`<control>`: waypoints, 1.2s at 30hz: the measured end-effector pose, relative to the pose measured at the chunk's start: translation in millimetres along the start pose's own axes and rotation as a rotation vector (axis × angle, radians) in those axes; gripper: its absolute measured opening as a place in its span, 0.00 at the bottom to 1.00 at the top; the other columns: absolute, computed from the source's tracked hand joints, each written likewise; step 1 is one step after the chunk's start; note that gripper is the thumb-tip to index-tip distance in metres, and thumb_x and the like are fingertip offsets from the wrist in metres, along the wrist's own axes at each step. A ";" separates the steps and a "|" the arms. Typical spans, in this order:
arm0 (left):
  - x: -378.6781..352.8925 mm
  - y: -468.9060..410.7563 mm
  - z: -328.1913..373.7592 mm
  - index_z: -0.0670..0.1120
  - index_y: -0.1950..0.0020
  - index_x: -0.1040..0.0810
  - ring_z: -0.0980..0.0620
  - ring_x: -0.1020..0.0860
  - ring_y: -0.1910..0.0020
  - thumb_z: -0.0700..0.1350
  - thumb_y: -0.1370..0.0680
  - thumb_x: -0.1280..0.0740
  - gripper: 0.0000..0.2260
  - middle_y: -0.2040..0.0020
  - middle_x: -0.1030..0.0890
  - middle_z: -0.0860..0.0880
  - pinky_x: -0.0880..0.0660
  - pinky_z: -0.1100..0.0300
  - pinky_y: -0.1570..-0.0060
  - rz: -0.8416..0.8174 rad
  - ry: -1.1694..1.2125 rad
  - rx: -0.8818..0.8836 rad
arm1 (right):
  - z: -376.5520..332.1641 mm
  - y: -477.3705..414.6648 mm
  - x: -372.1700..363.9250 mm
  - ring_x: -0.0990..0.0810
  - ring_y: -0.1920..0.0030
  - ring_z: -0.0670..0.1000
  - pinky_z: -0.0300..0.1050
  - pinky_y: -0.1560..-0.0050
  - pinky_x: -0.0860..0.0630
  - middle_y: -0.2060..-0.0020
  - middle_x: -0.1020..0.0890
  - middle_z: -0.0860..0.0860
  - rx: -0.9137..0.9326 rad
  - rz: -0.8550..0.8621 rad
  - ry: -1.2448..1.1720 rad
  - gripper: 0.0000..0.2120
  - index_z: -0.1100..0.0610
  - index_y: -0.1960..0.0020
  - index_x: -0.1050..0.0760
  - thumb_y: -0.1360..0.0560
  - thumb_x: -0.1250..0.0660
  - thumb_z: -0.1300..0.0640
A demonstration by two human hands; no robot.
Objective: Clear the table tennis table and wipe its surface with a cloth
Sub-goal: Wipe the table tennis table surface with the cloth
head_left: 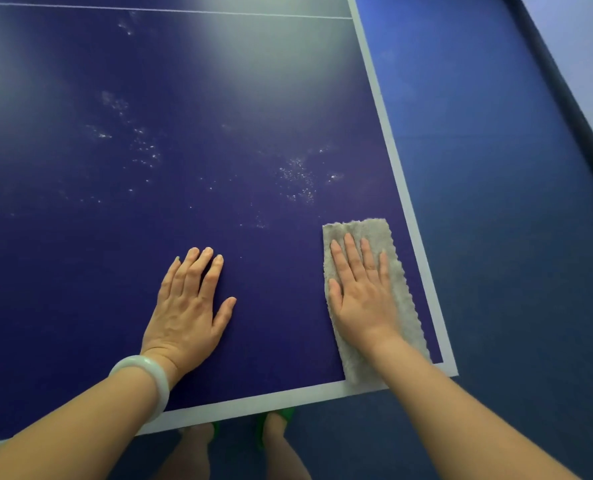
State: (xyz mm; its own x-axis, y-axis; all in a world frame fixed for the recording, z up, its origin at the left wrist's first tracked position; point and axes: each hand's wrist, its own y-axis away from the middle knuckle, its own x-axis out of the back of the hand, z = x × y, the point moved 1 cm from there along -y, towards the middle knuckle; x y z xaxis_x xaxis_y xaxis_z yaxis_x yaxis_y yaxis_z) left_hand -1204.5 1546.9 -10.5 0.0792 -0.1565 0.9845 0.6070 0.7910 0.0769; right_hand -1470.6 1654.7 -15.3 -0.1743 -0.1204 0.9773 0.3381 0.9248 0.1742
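Right hand (364, 296) presses the cloth (397, 271) flat-fingered to wipe; left hand (187, 306), fingers spread, braces on the table (149, 168).

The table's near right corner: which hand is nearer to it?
Right. The right hand lies flat on the grey cloth just inside the corner; the left hand rests flat on the bare table tennis table farther left.

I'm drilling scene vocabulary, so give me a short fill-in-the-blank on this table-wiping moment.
1. The right hand lies flat on a folded grey ____.
2. The left hand rests bare on the ____.
3. A pale bangle circles the ____ wrist.
4. White specks lie ____ the cloth.

Missing: cloth; table; left; beyond
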 end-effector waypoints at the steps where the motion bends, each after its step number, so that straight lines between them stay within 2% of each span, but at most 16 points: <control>1: 0.0 -0.4 0.4 0.42 0.22 0.38 0.43 0.42 0.22 0.58 0.20 0.49 0.30 0.24 0.38 0.43 0.49 0.46 0.23 0.003 0.004 -0.003 | 7.3 -14.6 3.2 0.64 0.21 0.50 0.58 0.21 0.60 0.20 0.59 0.46 0.021 0.000 0.007 0.29 0.48 0.19 0.59 0.19 0.59 0.46; 5: 0.5 -1.6 6.5 0.40 0.24 0.35 0.41 0.41 0.23 0.57 0.20 0.49 0.30 0.25 0.36 0.41 0.47 0.42 0.23 0.031 0.028 0.021 | 21.9 -57.3 15.7 0.61 0.20 0.51 0.58 0.22 0.63 0.19 0.56 0.46 -0.019 -0.006 0.016 0.30 0.48 0.19 0.58 0.21 0.63 0.45; 8: 3.4 -10.0 21.5 0.39 0.26 0.33 0.40 0.40 0.24 0.56 0.20 0.48 0.29 0.26 0.35 0.41 0.46 0.41 0.24 0.051 0.040 0.021 | 27.5 -30.5 13.1 0.62 0.20 0.50 0.58 0.22 0.62 0.19 0.57 0.46 0.003 0.008 -0.006 0.29 0.48 0.19 0.57 0.19 0.61 0.45; 12: 1.0 -29.0 49.3 0.42 0.24 0.34 0.41 0.40 0.23 0.56 0.20 0.48 0.28 0.25 0.35 0.43 0.45 0.41 0.24 0.017 0.024 -0.146 | 54.7 40.9 5.2 0.57 0.20 0.50 0.62 0.22 0.54 0.19 0.53 0.46 0.031 0.024 0.010 0.28 0.49 0.18 0.53 0.18 0.55 0.47; 15: -6.3 -34.2 69.6 0.45 0.23 0.35 0.43 0.41 0.22 0.57 0.19 0.48 0.27 0.24 0.35 0.45 0.45 0.41 0.24 -0.037 0.006 -0.262 | 71.9 54.9 5.2 0.55 0.19 0.51 0.65 0.23 0.52 0.19 0.52 0.46 0.055 0.003 0.050 0.28 0.48 0.19 0.52 0.18 0.54 0.46; 19: -9.6 -35.2 73.6 0.46 0.22 0.36 0.44 0.42 0.22 0.57 0.19 0.48 0.27 0.24 0.36 0.45 0.45 0.41 0.24 -0.041 -0.014 -0.256 | 84.3 0.7 16.7 0.56 0.20 0.51 0.68 0.24 0.52 0.19 0.52 0.44 0.104 -0.028 0.067 0.27 0.45 0.19 0.53 0.18 0.56 0.45; 22: -8.9 -34.7 74.0 0.45 0.23 0.35 0.43 0.40 0.22 0.57 0.19 0.48 0.28 0.24 0.35 0.45 0.44 0.40 0.25 -0.034 -0.011 -0.255 | 84.9 -61.7 28.0 0.58 0.20 0.50 0.67 0.24 0.51 0.20 0.54 0.42 0.071 -0.033 0.062 0.28 0.43 0.19 0.56 0.19 0.60 0.44; 24: -9.0 -35.0 75.0 0.45 0.23 0.34 0.43 0.40 0.23 0.57 0.20 0.47 0.28 0.25 0.34 0.45 0.44 0.41 0.25 -0.032 -0.021 -0.256 | 77.3 -98.4 34.6 0.59 0.20 0.50 0.66 0.24 0.53 0.20 0.56 0.41 0.041 -0.035 0.068 0.28 0.42 0.19 0.58 0.19 0.62 0.43; 28: -8.7 -34.3 75.5 0.45 0.24 0.34 0.43 0.39 0.23 0.57 0.20 0.47 0.27 0.25 0.34 0.45 0.44 0.41 0.26 -0.030 -0.025 -0.255 | 63.2 -125.8 37.0 0.63 0.20 0.50 0.66 0.24 0.62 0.20 0.60 0.41 -0.021 -0.050 0.066 0.26 0.43 0.19 0.61 0.16 0.60 0.45; 32: -7.4 -34.3 75.8 0.45 0.24 0.34 0.43 0.39 0.23 0.57 0.19 0.48 0.27 0.25 0.34 0.45 0.43 0.41 0.26 -0.043 -0.033 -0.250 | 41.1 -91.7 26.5 0.63 0.20 0.50 0.62 0.23 0.64 0.19 0.58 0.46 0.085 -0.035 0.038 0.30 0.48 0.19 0.60 0.20 0.64 0.44; 36: -6.9 -33.6 76.2 0.45 0.24 0.33 0.44 0.39 0.23 0.57 0.20 0.48 0.27 0.25 0.34 0.45 0.43 0.42 0.26 -0.041 -0.036 -0.251 | 7.2 -25.7 10.6 0.60 0.20 0.51 0.60 0.22 0.57 0.19 0.54 0.50 0.159 0.017 -0.045 0.28 0.52 0.18 0.54 0.17 0.57 0.46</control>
State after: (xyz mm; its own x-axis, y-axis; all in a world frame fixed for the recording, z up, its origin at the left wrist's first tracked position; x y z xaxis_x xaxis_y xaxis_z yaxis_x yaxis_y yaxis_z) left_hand -1285.7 1566.5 -7.9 0.0245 -0.1606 0.9867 0.7865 0.6124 0.0801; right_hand -1487.8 1632.2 -10.3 -0.2124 -0.0913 0.9729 0.1918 0.9724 0.1331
